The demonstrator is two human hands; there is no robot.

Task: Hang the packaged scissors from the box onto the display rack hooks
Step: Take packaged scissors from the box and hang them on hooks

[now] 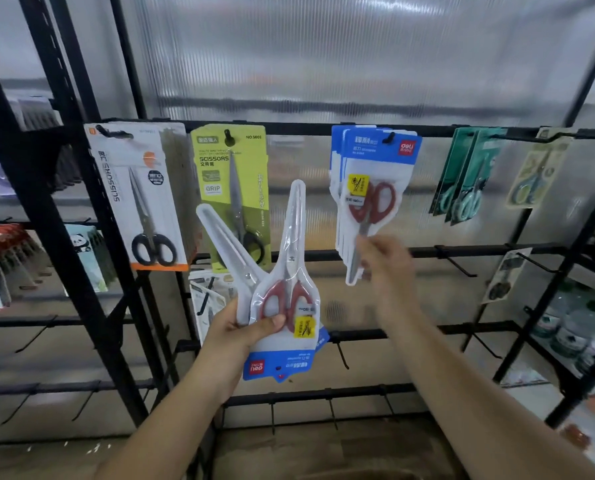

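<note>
My left hand grips a fanned bundle of red-handled scissors packs, held upside down with the blue card ends pointing down. Several matching blue-carded packs hang on a hook of the upper black rail. My right hand is blurred, at the lower tip of those hung packs; whether its fingers pinch the pack is unclear. The box is out of view.
Other scissors packs hang on the same rail: white-orange, green, teal and a pale one. Bare black hooks stick out from lower rails. A black upright stands left.
</note>
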